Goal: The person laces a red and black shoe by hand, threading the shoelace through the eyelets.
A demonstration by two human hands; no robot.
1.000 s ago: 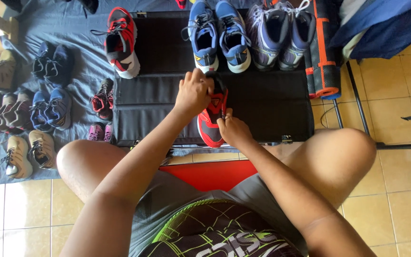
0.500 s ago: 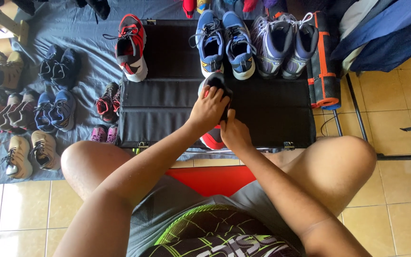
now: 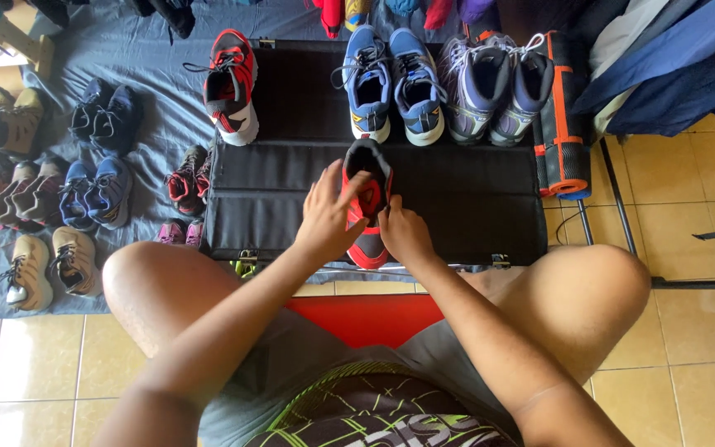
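Observation:
A red and black sneaker (image 3: 367, 182) lies on the black mat (image 3: 457, 199) just in front of my knees, its opening facing up. My left hand (image 3: 326, 217) rests on the shoe's left side with the fingers spread over the tongue. On the shoe's right side, my right hand (image 3: 403, 233) pinches something near the laces. A matching red and black sneaker (image 3: 229, 87) with loose laces stands farther back on the left part of the mat.
A blue pair (image 3: 391, 83) and a purple-grey pair (image 3: 498, 87) stand at the mat's far edge. A rolled black and orange mat (image 3: 560, 124) lies to the right. Several smaller shoes (image 3: 93, 190) line a grey sheet on the left. Clothes hang on a rack (image 3: 672, 74) at right.
The view has shifted so the shoes appear lower. My left hand has slid from the top of the sneaker to its left side, uncovering the opening.

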